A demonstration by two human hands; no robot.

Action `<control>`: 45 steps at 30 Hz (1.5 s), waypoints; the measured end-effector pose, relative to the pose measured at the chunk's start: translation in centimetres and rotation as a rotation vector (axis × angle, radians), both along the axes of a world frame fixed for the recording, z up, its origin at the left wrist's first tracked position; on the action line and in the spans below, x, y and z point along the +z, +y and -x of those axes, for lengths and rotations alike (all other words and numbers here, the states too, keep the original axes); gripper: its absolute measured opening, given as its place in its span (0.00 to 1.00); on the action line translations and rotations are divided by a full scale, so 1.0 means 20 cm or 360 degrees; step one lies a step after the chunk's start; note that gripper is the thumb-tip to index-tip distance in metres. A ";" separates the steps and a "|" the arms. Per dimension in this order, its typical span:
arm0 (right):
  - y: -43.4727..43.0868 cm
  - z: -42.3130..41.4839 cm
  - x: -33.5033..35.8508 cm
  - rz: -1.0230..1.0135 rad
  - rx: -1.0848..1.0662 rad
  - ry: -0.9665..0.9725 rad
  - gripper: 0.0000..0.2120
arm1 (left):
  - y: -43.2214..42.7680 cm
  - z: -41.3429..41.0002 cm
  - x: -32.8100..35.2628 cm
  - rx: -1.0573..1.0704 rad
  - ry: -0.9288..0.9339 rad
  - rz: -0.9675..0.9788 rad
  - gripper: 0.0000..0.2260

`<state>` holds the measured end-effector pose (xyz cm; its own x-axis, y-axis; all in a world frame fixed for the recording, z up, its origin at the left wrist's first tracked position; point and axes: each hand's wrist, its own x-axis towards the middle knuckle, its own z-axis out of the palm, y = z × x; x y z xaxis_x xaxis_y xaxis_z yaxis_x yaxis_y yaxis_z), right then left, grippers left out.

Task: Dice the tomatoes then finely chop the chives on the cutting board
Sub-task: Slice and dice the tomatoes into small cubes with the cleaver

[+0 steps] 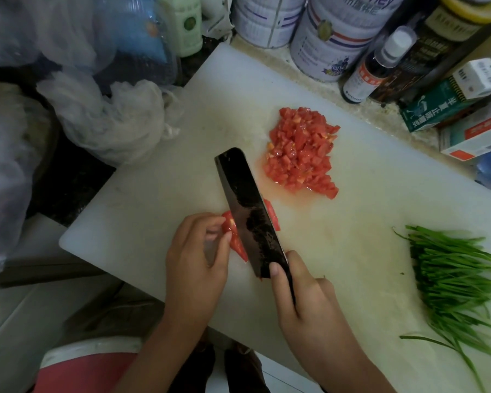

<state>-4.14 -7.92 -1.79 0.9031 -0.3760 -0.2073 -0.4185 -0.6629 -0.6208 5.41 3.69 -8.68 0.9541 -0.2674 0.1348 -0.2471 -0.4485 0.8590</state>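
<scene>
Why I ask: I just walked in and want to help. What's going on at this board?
A person is dicing tomato on the white cutting board. The right hand grips the cleaver, its blade down on a tomato piece that the left hand holds with curled fingers. A heap of diced tomato lies further back; the chives lie uncut at the right.

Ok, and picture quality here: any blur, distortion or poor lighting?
Head view: dim, flat light; wide-angle distortion bows the cutting board edges; chives at the right edge are smeared; tomato pile and knife look fairly sharp; cans at the top are soft.
</scene>
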 end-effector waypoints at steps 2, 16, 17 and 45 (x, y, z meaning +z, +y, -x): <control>0.01 0.00 -0.02 0.0065 -0.0007 -0.0008 0.21 | -0.01 0.00 0.01 0.0045 0.0042 -0.0011 0.07; 0.07 -0.03 -0.04 0.0164 -0.0021 -0.0112 0.07 | -0.02 0.01 0.01 0.0108 0.0034 -0.0012 0.08; 0.07 -0.03 -0.04 0.0157 -0.0007 -0.0072 0.07 | -0.02 0.02 0.01 0.0113 0.0027 -0.0013 0.08; 0.09 -0.18 -0.07 0.0228 -0.0061 -0.0081 0.15 | -0.04 -0.02 0.04 0.0113 0.0122 -0.0061 0.07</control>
